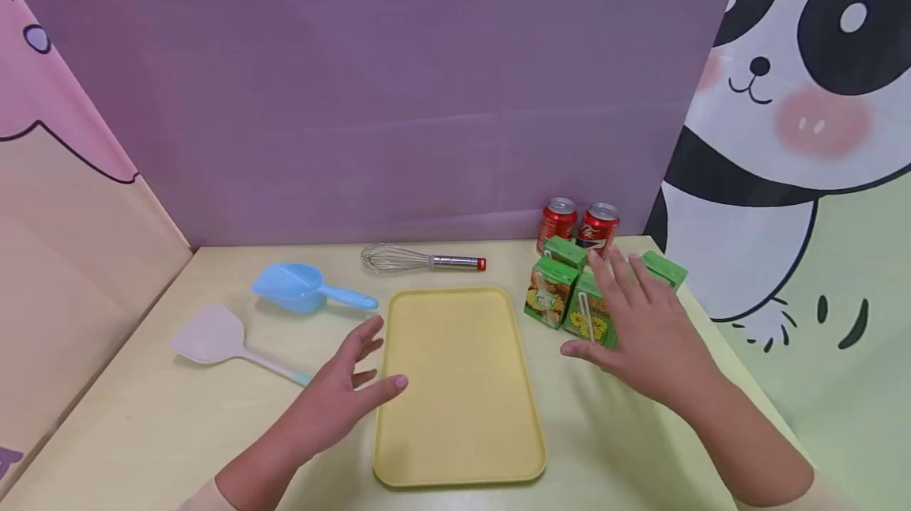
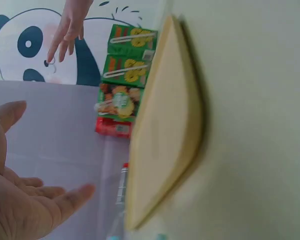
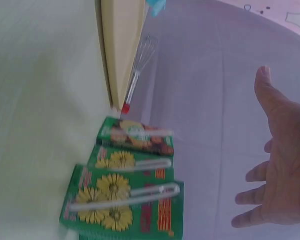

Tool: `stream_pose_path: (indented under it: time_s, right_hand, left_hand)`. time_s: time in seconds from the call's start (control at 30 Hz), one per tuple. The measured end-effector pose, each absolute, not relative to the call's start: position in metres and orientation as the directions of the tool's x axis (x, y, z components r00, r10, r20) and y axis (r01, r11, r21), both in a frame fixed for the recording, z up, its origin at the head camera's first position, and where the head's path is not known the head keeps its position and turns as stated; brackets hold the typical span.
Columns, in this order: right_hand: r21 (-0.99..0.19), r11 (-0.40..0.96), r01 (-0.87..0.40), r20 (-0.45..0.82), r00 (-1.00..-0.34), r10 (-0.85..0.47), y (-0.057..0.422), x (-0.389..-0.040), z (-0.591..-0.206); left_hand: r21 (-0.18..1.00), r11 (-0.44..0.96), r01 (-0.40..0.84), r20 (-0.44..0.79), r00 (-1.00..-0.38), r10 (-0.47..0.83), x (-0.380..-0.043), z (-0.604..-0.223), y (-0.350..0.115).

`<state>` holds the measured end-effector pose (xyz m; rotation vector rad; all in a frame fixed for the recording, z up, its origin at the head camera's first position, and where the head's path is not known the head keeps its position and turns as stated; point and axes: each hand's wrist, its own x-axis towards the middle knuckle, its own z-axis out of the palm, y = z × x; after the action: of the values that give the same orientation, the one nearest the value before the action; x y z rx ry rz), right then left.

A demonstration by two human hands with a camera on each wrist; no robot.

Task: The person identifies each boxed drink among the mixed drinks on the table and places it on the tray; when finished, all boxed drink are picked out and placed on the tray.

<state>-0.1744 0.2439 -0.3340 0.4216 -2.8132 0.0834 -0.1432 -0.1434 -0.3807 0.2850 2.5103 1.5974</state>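
Note:
My left hand (image 1: 340,394) hovers over the left edge of a yellow rectangular tray (image 1: 459,392), fingers spread and holding nothing. Close by on its left are the handle end of a pale pink spatula (image 1: 213,337) and a blue scoop (image 1: 295,287). On the other side of the tray, my right hand (image 1: 651,337) is in the air with loosely spread fingers, palm free in the right wrist view. It overlaps a group of green drink cartons (image 1: 551,289) in the head view and hides part of them. White straws are fixed to the cartons (image 3: 122,200).
Two red cans (image 1: 557,220) stand behind the cartons. A wire whisk (image 1: 423,259) with a metal handle lies behind the tray. The pale table (image 1: 142,432) meets a purple backdrop (image 1: 391,100) at the back, with printed cartoon panels on both sides.

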Motion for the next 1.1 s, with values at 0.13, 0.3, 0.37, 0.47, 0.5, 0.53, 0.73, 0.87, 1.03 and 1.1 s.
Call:
stream_pose_path:
  time_s: [0.13, 0.3, 0.37, 0.47, 0.5, 0.53, 0.73, 0.87, 1.03, 1.1]
  right_hand:
    - [-0.082, 0.958, -0.274, 0.260, -0.934, -0.244, 0.263, -0.177, -0.328]
    - [-0.141, 0.966, -0.216, 0.157, -0.969, -0.193, 0.285, -0.182, -0.326]
    - [-0.142, 0.971, -0.191, 0.114, -0.978, -0.176, 0.292, -0.184, -0.328]
    - [-0.139, 0.975, -0.173, 0.064, -0.984, -0.165, 0.300, -0.189, -0.333]
    - [-0.144, 0.975, -0.170, 0.049, -0.985, -0.164, 0.303, -0.191, -0.334]
    - [-0.151, 0.974, -0.171, 0.037, -0.985, -0.167, 0.304, -0.193, -0.337]
    - [-0.249, 0.949, -0.192, 0.000, -0.980, -0.199, 0.311, -0.203, -0.348]
    - [-0.313, 0.935, -0.169, -0.033, -0.982, -0.188, 0.315, -0.208, -0.353]
    - [-0.322, 0.937, -0.137, -0.050, -0.986, -0.161, 0.319, -0.209, -0.357]
    - [-0.323, 0.937, -0.133, -0.055, -0.986, -0.158, 0.318, -0.209, -0.357]
  left_hand:
    - [0.916, 0.396, -0.070, -0.180, -0.951, 0.250, -0.134, -0.390, -0.149]
    - [0.843, 0.527, -0.104, -0.290, -0.915, 0.282, -0.124, -0.403, -0.155]
    - [0.809, 0.581, -0.087, -0.304, -0.908, 0.288, -0.123, -0.407, -0.156]
    - [0.767, 0.639, -0.050, -0.294, -0.913, 0.282, -0.122, -0.412, -0.156]
    - [0.756, 0.654, -0.032, -0.282, -0.917, 0.282, -0.122, -0.413, -0.156]
    - [0.750, 0.661, -0.012, -0.268, -0.920, 0.288, -0.122, -0.415, -0.156]
    - [0.701, 0.704, 0.117, -0.200, -0.915, 0.351, -0.122, -0.425, -0.153]
    - [0.689, 0.711, 0.142, -0.198, -0.907, 0.373, -0.121, -0.428, -0.151]
    - [0.666, 0.723, 0.183, -0.174, -0.905, 0.389, -0.120, -0.432, -0.148]
    - [0.654, 0.732, 0.190, -0.166, -0.908, 0.384, -0.119, -0.433, -0.148]
